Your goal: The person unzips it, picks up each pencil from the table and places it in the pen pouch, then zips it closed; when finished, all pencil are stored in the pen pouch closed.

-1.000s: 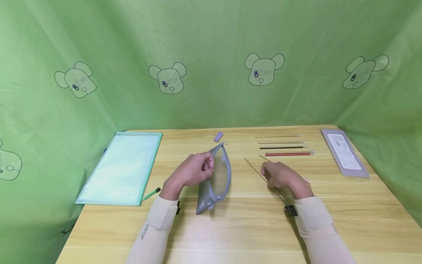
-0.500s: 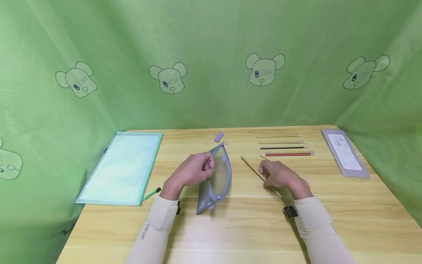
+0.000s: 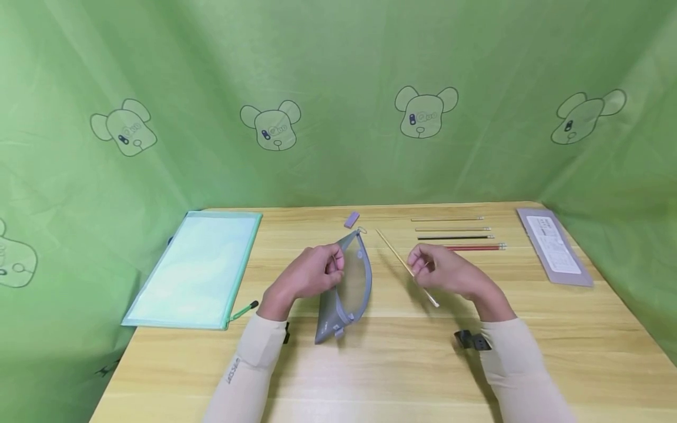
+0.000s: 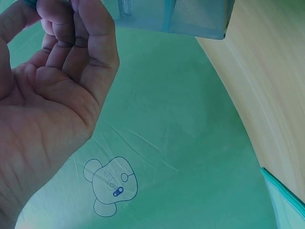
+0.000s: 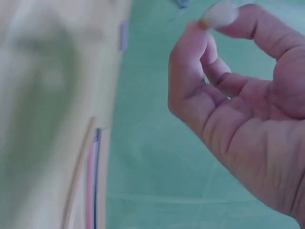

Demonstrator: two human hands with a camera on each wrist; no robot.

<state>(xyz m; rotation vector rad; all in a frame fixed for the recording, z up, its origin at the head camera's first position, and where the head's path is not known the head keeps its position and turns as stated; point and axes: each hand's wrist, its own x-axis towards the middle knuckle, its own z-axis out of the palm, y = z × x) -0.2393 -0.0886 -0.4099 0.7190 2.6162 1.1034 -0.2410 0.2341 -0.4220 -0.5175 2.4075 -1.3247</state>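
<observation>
My left hand (image 3: 312, 271) pinches the upper edge of a grey zip pouch (image 3: 351, 288), whose mouth gapes to the right. In the left wrist view the curled fingers of that left hand (image 4: 62, 71) are at the top, by the mesh pouch (image 4: 190, 16). Between thumb and fingers, my right hand (image 3: 446, 271) pinches a plain wooden pencil (image 3: 394, 251) at about its middle. The pencil slants, its far tip near the pouch's zip ring and its other end toward me. The right wrist view shows the right hand (image 5: 238, 90) with thumb and forefinger together.
Several pencils lie in a row behind the right hand, including a black pencil (image 3: 455, 237) and a red pencil (image 3: 476, 248). A purple eraser (image 3: 351, 220) lies behind the pouch. A teal-edged zip folder (image 3: 195, 270) is at left, a labelled purple packet (image 3: 554, 247) at right.
The right hand has lifted the wooden pencil off the table and shifted slightly up and left, the pencil's tip swinging toward the pouch. The left hand and pouch have stayed put.
</observation>
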